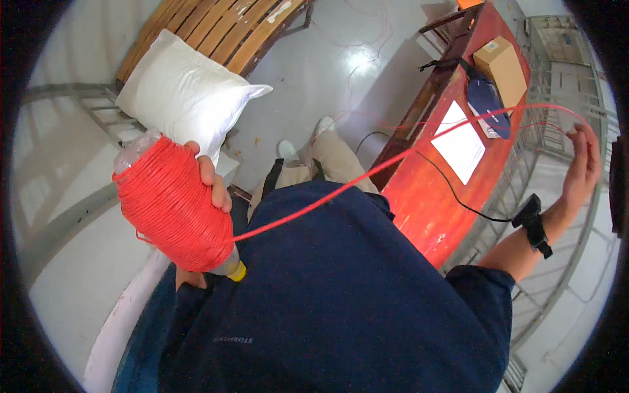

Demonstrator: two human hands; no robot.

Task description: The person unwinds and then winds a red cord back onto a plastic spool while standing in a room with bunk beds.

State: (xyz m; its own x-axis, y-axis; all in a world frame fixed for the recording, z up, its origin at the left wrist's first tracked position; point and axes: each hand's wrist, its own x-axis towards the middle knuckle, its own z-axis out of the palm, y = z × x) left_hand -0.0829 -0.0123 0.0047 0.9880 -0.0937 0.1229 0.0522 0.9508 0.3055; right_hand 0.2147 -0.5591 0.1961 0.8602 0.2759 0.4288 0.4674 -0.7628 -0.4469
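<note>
Navy shirt (341,295) fills the bottom; left hand (213,183) at 9 o'clock grips a red cord spool (173,206), right hand (580,167) at 3 pinches the cord (393,160).

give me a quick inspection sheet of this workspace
surface: red table at the person's right
job's things: plastic bottle wound with red cord; one cord strand runs to the raised hand
clutter: cardboard box, white sheet, dark blue pouch on the table
grippers: left hand grips the bottle; right hand holds the strand
cables: black cable across the table
surroundings: white pillow on wooden bench, grey floor
</note>
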